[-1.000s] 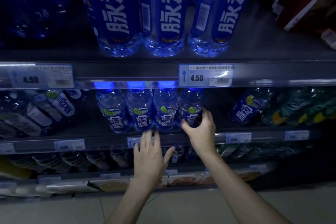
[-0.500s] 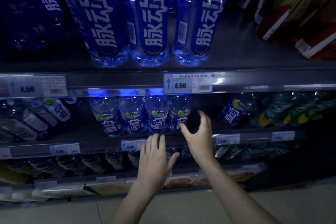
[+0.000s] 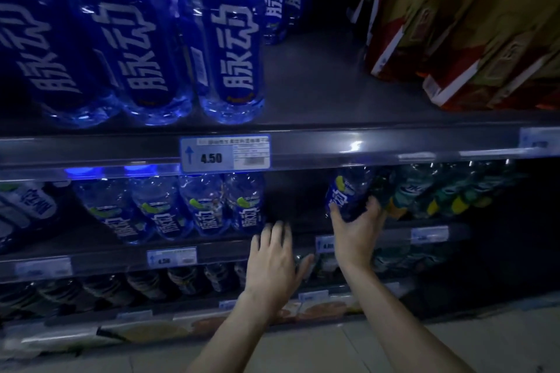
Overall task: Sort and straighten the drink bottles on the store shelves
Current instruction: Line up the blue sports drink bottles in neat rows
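- Step in hand: right hand [image 3: 356, 228] grasps a lone blue bottle [image 3: 347, 195] on the middle shelf [image 3: 303, 228], tilted, apart from the blue row [image 3: 194, 209] w/ a gap between.
- Left hand [image 3: 274, 260] released, fingers spread, near the shelf edge; touching or not is probably unclear, blurred.
- Next: slide the bottle left beside the row, set it upright, label to front.

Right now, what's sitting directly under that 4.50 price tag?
Under the 4.50 price tag stand blue bottles in a row, labels facing out. Their caps are hidden behind the shelf edge.
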Demonstrator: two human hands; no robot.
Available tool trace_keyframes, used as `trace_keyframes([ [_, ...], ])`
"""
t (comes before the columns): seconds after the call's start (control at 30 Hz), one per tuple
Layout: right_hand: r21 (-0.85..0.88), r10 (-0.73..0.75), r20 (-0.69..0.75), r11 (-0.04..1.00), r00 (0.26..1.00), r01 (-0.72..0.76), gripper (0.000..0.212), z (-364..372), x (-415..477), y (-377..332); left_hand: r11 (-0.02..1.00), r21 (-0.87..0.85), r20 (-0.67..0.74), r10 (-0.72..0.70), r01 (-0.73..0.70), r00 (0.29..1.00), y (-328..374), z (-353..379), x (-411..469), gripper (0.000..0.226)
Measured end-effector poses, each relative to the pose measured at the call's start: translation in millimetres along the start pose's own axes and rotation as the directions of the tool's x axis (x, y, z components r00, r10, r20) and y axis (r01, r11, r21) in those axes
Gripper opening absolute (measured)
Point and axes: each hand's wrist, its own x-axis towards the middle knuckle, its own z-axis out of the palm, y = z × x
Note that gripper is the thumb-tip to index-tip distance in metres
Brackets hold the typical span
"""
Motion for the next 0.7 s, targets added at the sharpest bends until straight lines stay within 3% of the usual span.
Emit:
trace_keyframes([
  [0.33, 0.101, 0.044, -0.023, 0.994, 0.999, -0.041, 0.085, 22, 16, -7, 0.998, 0.022, -0.029, -0.065, 0.065, 0.997, 9, 7, -1, 0.072],
  [0.47, 0.112, 0.050, -0.059, 0.993, 0.997, -0.044, 0.071, 23, 21, -10, 0.996, 0.006, -0.013, -0.084, 0.084, 0.996, 11, 3, -2, 0.073],
  [0.7, 0.191, -0.041, 0.068, 0.981, 0.997, 0.028, 0.057, 3, 2, -8, 0.994, -0.076, -0.101, -0.083, 0.075, 0.991, 11, -12, -15, 0.064],
])
